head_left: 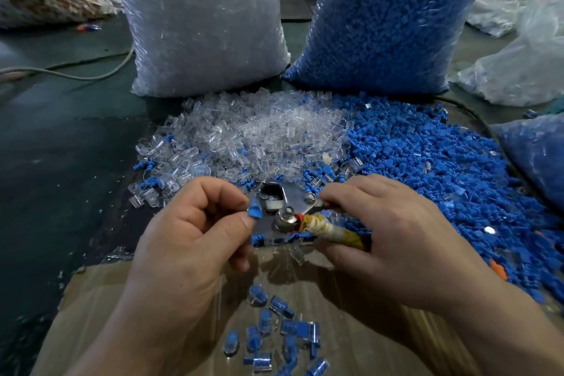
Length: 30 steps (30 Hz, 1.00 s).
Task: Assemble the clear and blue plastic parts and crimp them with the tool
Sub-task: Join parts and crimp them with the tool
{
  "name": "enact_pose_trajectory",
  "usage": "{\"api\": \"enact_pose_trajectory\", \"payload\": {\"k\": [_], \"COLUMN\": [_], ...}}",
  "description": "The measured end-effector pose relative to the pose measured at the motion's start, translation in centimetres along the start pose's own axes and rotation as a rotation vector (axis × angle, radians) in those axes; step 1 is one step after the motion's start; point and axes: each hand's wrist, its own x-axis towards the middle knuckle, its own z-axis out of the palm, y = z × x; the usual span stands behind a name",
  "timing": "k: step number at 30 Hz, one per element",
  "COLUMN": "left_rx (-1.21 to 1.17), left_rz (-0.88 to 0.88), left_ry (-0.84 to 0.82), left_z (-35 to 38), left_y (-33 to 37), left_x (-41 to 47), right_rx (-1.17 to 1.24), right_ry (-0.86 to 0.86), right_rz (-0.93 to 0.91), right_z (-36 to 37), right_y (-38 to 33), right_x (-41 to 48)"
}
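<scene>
My left hand [189, 232] pinches a small blue plastic part [254, 211] between thumb and forefinger, right at the jaws of the metal crimping tool [283, 204]. My right hand [384, 238] grips the tool's taped yellow handles [335, 230]. A pale part sits inside the tool's jaw opening [272, 204]. Beyond the hands lie a loose heap of clear parts [259, 134] and a heap of blue parts [427, 162]. Several joined clear-and-blue pieces [283, 333] lie on the plastic-covered cardboard below my hands.
Two large upright bags stand at the back, one of clear parts [201, 24] and one of blue parts [390, 18]. Another blue bag [537, 156] lies at the right edge. A cable [76, 73] crosses the dark floor on the left.
</scene>
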Motion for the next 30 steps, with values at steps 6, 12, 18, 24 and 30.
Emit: {"api": "enact_pose_trajectory", "payload": {"k": [6,12,18,24,30], "left_rx": [0.069,0.164,0.301,0.365,0.325], "left_rz": [-0.165,-0.170,-0.065,0.138,-0.024], "left_ry": [-0.035,-0.004,0.023,0.011,-0.115], "left_z": [0.5,0.7,1.4,1.2,0.6], "left_y": [-0.5,-1.1,-1.0,-0.1,0.7], "left_x": [0.1,0.2,-0.3,-0.9,-0.6], "right_rx": [-0.170,-0.190,-0.087,-0.040,-0.001], "right_ry": [-0.054,-0.083,0.129,0.173,0.200], "right_rz": [0.172,0.179,-0.088,-0.152,-0.248], "right_z": [0.6,0.7,1.5,1.8,1.7], "right_y": [1.4,0.9,-2.8,-3.1,-3.6], "right_x": [1.4,2.2,1.2,1.2,1.1]}}
